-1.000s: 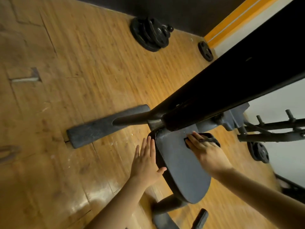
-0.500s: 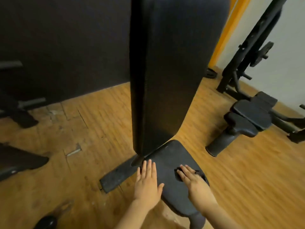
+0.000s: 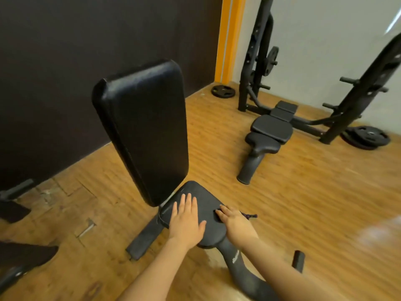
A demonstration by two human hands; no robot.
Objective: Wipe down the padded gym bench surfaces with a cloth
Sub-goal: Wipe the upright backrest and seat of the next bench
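Right hand: the right hand (image 3: pixel 235 224) lies on a dark cloth (image 3: pixel 249 216) and presses it flat on the seat pad (image 3: pixel 206 200). The fingers look mostly straight, not wrapped around the cloth.
Left hand: the left hand (image 3: pixel 186 218) lies flat on the seat pad with straight fingers. It holds nothing.
Cloth: it is small and dark, at the right edge of the seat pad. Most of it hides under the hand. A frayed bit sticks out to the right.
Seat pad: it is black, smooth and rounded, just below the back pad (image 3: pixel 143 127).
Back pad: it is tall, black and shiny, with a seam down its left side. It stands almost upright.
Writing: there is a small pale mark on the bench's curved frame (image 3: pixel 235 260) below the seat. It is too blurry to read.
Floor: it is a brown wood floor (image 3: pixel 303 203).
Farther away: a second bench (image 3: pixel 271 129) sits in a black rack (image 3: pixel 258 57) near the white wall. A weight plate (image 3: pixel 366 137) lies on the floor beside it.
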